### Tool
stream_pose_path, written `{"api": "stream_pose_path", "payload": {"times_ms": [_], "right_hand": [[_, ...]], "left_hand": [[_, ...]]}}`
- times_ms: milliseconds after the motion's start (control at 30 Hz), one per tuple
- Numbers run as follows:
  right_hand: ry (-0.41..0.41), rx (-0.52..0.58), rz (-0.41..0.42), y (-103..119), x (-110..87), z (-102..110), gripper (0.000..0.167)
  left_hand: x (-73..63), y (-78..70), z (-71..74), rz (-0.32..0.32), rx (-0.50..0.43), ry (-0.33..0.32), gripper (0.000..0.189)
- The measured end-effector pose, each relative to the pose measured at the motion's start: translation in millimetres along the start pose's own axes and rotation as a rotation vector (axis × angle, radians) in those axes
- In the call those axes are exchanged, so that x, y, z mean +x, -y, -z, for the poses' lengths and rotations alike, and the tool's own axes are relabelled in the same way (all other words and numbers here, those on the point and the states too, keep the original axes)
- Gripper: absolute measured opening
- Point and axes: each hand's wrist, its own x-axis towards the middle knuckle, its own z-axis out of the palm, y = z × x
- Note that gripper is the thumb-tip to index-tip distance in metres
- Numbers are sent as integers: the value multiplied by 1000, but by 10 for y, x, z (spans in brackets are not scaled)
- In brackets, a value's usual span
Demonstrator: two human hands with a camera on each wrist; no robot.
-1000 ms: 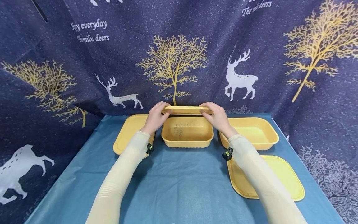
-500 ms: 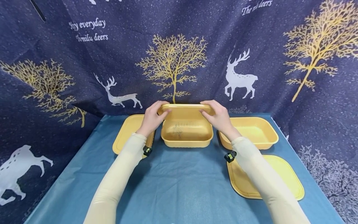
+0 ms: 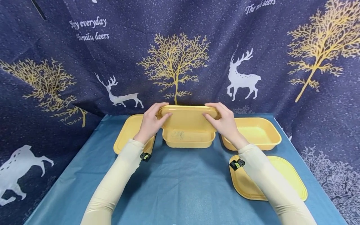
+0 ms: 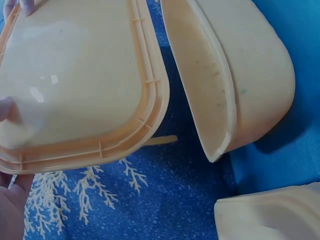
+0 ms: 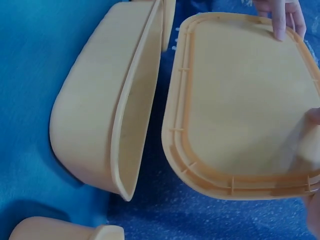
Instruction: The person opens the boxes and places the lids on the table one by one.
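Note:
Between both hands a yellow plastic lid point(image 3: 187, 118) is held tilted up on edge, its ribbed underside facing me. My left hand point(image 3: 152, 120) pinches its left end, thumb on the underside and fingers behind the top edge. At the right end my right hand point(image 3: 223, 120) grips it the same way. Just below and in front sits an open yellow box point(image 3: 188, 144), partly covered by the lid in the head view. Both wrist views show a gap between the lid's rim and the box point(image 4: 260, 75). Dark specks mark the inside of the box.
To the left stands a box with its lid on point(image 3: 127, 132), partly behind the left forearm. An open yellow box point(image 3: 254, 132) is at the right. A loose lid point(image 3: 284, 178) lies before it, under the right forearm. Patterned cloth point(image 3: 180, 18) hangs behind the blue table point(image 3: 180, 187).
The lid has tipped from nearly edge-on to showing its underside, and now overlaps the back of the middle box. Both hands have turned with it and moved slightly apart.

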Motion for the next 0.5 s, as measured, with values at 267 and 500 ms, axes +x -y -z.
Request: {"api": "stream_pose_path", "payload": {"times_ms": [267,500], "right_hand": [[54,-16,-124,133,-119,98,37],[133,-2,-274,222,-219,151,36]], "left_hand": [[-90,-119,18,37,-11,8,43],[-216,-163,5,91,-8,42,44]]}}
